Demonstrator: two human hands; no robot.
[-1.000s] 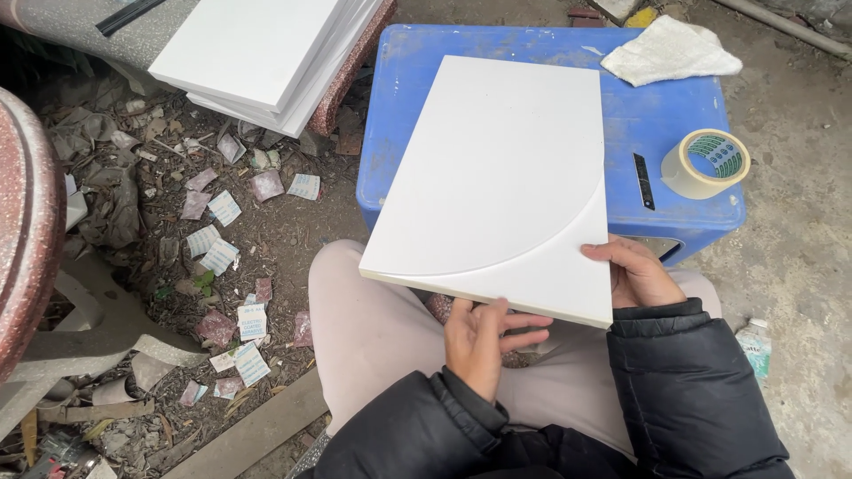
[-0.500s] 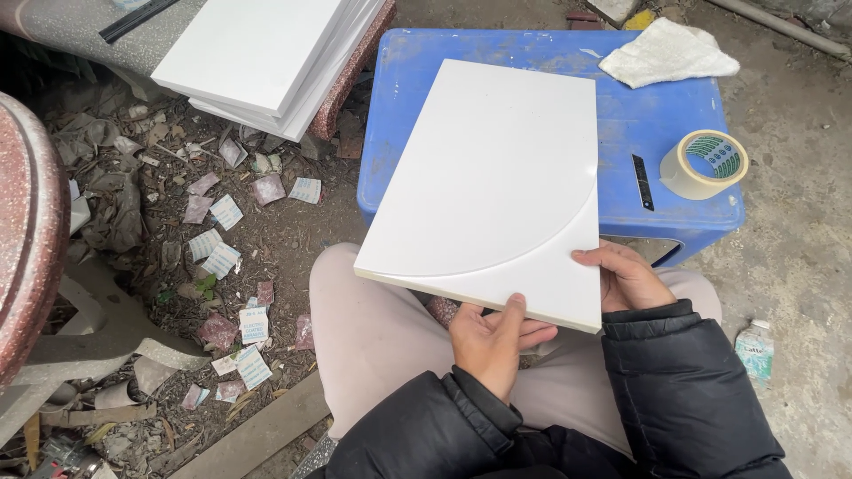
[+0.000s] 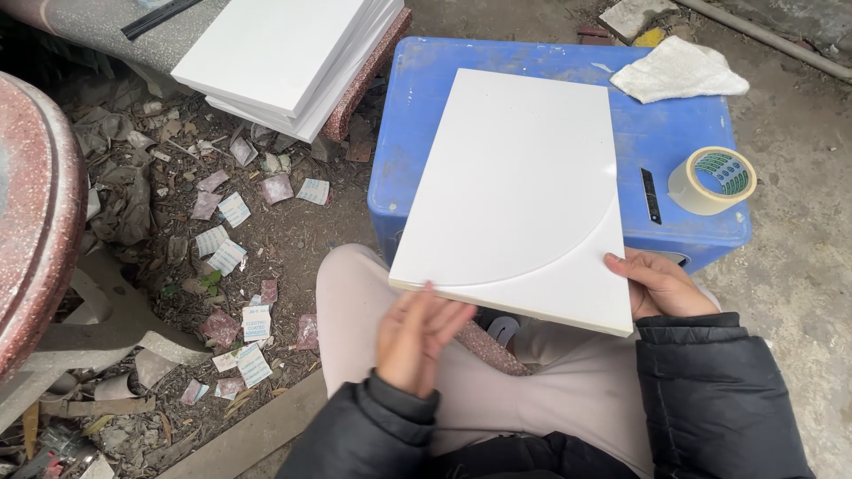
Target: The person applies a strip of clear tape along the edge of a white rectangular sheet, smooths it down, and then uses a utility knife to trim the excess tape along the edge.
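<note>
White panel [image 3: 524, 186] resting over blue stool [image 3: 683, 133], right hand [image 3: 655, 284] gripping its edge, left hand [image 3: 417, 333] supporting underneath, fingers loosely spread, tape roll [image 3: 712, 180] nearby.

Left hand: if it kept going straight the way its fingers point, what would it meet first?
The left hand points up and forward at the near edge of the white panel. Its fingertips look to be at that edge already, so the panel comes first, probably its underside; depth is unclear.
</note>
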